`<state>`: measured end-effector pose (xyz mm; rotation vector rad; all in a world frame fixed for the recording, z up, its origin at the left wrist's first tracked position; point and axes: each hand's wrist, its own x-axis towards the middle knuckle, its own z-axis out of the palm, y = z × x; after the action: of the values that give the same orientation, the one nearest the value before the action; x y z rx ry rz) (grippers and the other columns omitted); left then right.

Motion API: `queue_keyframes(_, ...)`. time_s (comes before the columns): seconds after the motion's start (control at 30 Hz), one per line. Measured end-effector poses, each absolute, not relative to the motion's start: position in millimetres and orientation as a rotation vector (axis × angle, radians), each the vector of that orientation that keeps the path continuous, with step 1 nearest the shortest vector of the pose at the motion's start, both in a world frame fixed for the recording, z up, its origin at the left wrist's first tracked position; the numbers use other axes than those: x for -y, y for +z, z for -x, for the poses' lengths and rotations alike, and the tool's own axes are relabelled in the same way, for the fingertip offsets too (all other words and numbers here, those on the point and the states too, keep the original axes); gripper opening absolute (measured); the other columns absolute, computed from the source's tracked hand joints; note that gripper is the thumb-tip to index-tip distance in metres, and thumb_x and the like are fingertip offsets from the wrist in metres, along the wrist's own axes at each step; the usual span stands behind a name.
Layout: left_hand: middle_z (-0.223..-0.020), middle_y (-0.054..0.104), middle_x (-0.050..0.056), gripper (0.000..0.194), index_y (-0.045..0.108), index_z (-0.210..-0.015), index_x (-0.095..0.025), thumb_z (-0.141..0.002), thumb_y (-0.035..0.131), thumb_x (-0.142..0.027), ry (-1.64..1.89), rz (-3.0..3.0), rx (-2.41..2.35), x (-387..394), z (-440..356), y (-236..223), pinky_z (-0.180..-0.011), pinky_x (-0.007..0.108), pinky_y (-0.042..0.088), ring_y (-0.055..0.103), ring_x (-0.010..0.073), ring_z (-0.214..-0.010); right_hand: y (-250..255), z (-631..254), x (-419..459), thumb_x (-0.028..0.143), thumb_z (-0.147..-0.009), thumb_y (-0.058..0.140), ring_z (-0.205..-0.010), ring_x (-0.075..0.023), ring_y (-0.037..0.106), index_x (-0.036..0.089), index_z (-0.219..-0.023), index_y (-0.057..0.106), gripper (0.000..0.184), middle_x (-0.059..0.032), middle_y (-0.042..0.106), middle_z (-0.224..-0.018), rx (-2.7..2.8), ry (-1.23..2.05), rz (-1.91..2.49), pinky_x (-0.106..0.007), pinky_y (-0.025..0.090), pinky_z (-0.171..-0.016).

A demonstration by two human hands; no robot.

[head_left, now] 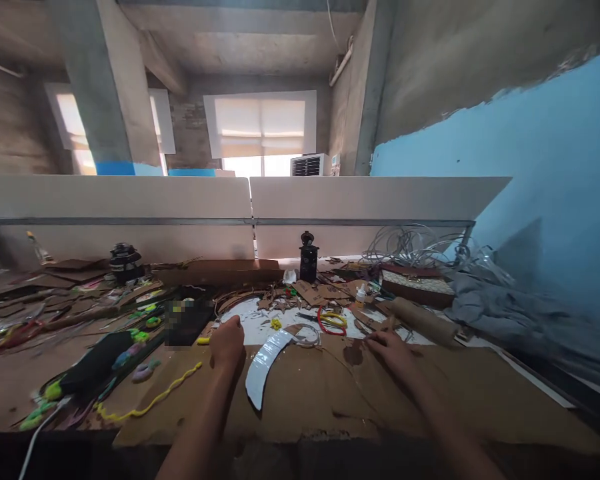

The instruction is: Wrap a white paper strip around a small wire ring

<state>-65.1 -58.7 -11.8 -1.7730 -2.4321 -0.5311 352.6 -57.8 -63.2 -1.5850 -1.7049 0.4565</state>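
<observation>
A curved white piece (267,367), shaped like a blade and glossy like tape, lies on a large brown cardboard sheet (300,417) between my hands. A thin pale wire loop (309,335) sits by its upper end. My left hand (229,341) is closed, its fingers curled by the sheet's far edge; whatever they may hold is hidden. Beside it is a small yellow item (203,341). My right hand (389,348) rests at the right with fingers stretched towards a dark brown patch (354,353) on the cardboard. Nothing shows in that hand.
Red and yellow loops (331,321), a small glue bottle (361,293) and cardboard scraps (320,293) lie beyond my hands. A brown roll (424,321) is at right, near grey cloth (500,307). Yellow yarn (155,407) lies at left; a black canister (309,260) stands behind.
</observation>
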Motion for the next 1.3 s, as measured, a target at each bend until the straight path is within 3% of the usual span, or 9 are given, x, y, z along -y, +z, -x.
queue_keyframes(0.53, -0.117, 0.066, 0.008, 0.026, 0.064, -0.116, -0.019, -0.094, 0.062, -0.033, -0.632, 1.797, 2.425, 57, 70, -25, -0.085, 0.043, 0.056, 0.066, 0.0228, -0.1, -70, -358, 55, 0.056, -0.067, 0.056, -0.092, -0.0386, 0.068, 0.021, -0.079, 0.077, 0.043, -0.0117, 0.08, -0.091, 1.667, 0.495, 1.612, -0.042, 0.048, -0.077)
queue_keyframes(0.7, -0.117, 0.067, 0.008, 0.027, 0.064, -0.116, -0.018, -0.095, 0.061, -0.035, -0.747, 1.832, 2.425, 60, 68, -24, -0.086, 0.044, 0.055, 0.066, 0.0233, -0.1, -69, -359, 59, 0.054, -0.072, 0.058, -0.093, -0.0373, 0.069, 0.024, -0.08, 0.077, 0.037, -0.0098, 0.08, -0.091, 1.67, 0.486, 1.633, -0.039, 0.049, -0.073)
queue_keyframes(1.03, -0.121, 0.065, 0.009, 0.03, 0.063, -0.118, -0.017, -0.094, 0.061, -0.035, -0.848, 2.383, 2.224, 42, 35, -14, -0.088, 0.047, 0.055, 0.065, 0.0244, -0.103, -66, -354, 61, 0.049, -0.076, 0.052, -0.089, -0.0351, 0.067, 0.018, -0.083, 0.076, 0.04, -0.0115, 0.078, -0.087, 1.708, 0.425, 1.598, -0.04, 0.047, -0.076)
queue_keyframes(1.3, -0.126, 0.063, 0.01, 0.034, 0.06, -0.124, -0.018, -0.094, 0.062, -0.033, -0.865, 2.659, 2.332, 28, 12, -16, -0.086, 0.046, 0.056, 0.065, 0.0251, -0.104, -66, -353, 64, 0.046, -0.08, 0.052, -0.088, -0.0319, 0.067, 0.019, -0.086, 0.075, 0.036, -0.01, 0.077, -0.089, 1.741, 0.418, 1.605, -0.04, 0.047, -0.08)
